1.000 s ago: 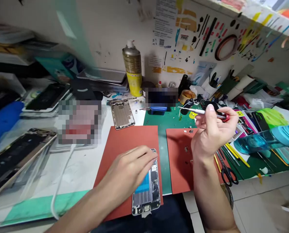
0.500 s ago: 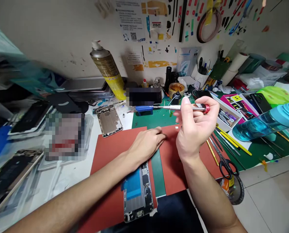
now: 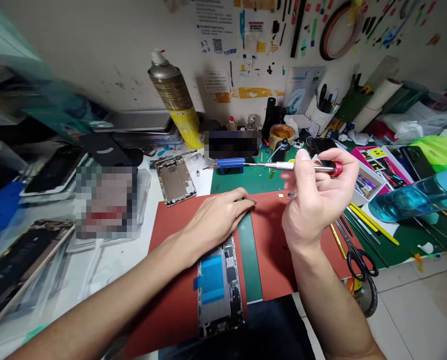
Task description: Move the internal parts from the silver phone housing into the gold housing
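Observation:
My right hand (image 3: 317, 195) is raised over the right red mat and grips a metal screwdriver (image 3: 283, 166) with a red end cap. The driver lies nearly level, its tip pointing left at a small blue block (image 3: 231, 165). Low over the left red mat (image 3: 170, 280), my left hand (image 3: 223, 212) has its fingers bent together at the inner edges of the mats; whatever is between the fingertips is too small to make out. Beneath that wrist, an opened phone (image 3: 221, 295) with a blue film shows its inner parts; its upper end is covered by my hand.
At the back stand a yellow spray can (image 3: 178, 100) and a phone with a dark screen (image 3: 233, 145). An empty phone housing (image 3: 176, 181) lies left of the block. Scissors (image 3: 354, 255), tweezers and a blue bottle (image 3: 414, 195) are on the right.
The view has shifted, so most things appear slightly further right. The screwdriver is still in my right hand near the blue block, and my left hand stays low over the mats.

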The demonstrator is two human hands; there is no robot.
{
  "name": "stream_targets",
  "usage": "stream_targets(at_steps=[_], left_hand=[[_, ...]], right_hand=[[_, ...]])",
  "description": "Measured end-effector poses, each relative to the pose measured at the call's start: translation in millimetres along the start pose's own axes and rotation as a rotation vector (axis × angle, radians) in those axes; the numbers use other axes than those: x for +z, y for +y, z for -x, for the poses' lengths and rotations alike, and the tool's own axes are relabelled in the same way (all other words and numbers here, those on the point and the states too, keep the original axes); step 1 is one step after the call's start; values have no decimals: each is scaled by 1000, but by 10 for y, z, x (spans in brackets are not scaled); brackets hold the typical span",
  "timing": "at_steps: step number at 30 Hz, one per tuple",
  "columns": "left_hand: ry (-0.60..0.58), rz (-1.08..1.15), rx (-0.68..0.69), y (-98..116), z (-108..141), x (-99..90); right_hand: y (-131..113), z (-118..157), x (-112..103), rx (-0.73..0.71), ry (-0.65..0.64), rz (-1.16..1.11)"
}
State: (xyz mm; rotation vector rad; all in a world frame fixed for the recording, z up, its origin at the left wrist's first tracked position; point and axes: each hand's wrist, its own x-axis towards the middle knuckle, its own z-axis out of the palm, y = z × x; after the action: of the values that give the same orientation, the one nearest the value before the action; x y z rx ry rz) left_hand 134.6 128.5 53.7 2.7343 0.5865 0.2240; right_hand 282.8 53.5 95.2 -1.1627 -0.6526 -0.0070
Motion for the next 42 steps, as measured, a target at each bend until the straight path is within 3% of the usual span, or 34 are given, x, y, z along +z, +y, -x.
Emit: stream_targets(at_steps=[6,11,16,20,25,28,33,38,42], left_hand=[[209,35,-173,-136,804,-281],[304,102,-285,-48,1412,-40],[340,169,-266,46,1522,220],[367,233,-302,38,1504,274],[404,336,-355,-10,1526,298],[410,312,-355,-30,1542,310],[405,254,-293,-52,1554,323],[397,212,-272,-58,1542,343],[370,203,-287,-14,1493,276]], right_hand=[[5,73,-7,-42,-85,-32],[-1,196,34,-75,-172,-34],[26,350,-3,10,-504,190],[53,442,-31,-1,-702,399],[89,469,11,-37,-898,440],[87,451,21,10,-888,439],[-50,518,-174,311,-759,264],[-86,904,-436,463,-522,270],[45,1161,-477,492,-444,329]])
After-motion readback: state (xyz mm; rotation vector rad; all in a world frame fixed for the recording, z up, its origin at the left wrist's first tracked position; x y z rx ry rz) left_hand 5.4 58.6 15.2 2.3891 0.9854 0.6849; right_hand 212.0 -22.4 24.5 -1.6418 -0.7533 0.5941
